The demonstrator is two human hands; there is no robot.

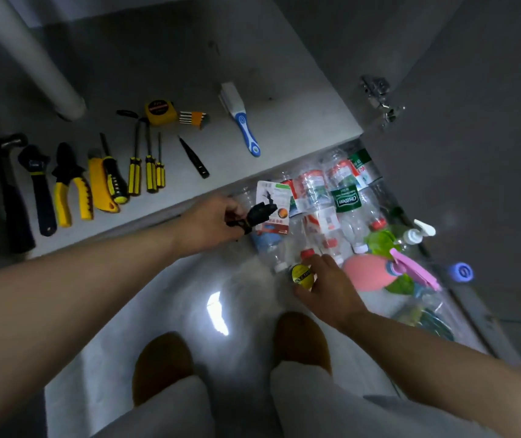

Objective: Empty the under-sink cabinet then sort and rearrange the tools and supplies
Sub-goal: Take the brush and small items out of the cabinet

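On the cabinet base, hand tools lay sorted in a row; bottles lay heaped below, unsorted. Left hand pinched a black clip; right hand gripped a small yellow-labelled item.

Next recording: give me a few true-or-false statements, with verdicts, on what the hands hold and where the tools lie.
1. The left hand holds a black object. True.
2. The right hand is empty. False: it grips a small yellow round item.
3. The hammer lies left of the wrench. True.
4. The blue-handled brush lies among the plastic bottles. False: it lies on the cabinet base, apart from them.
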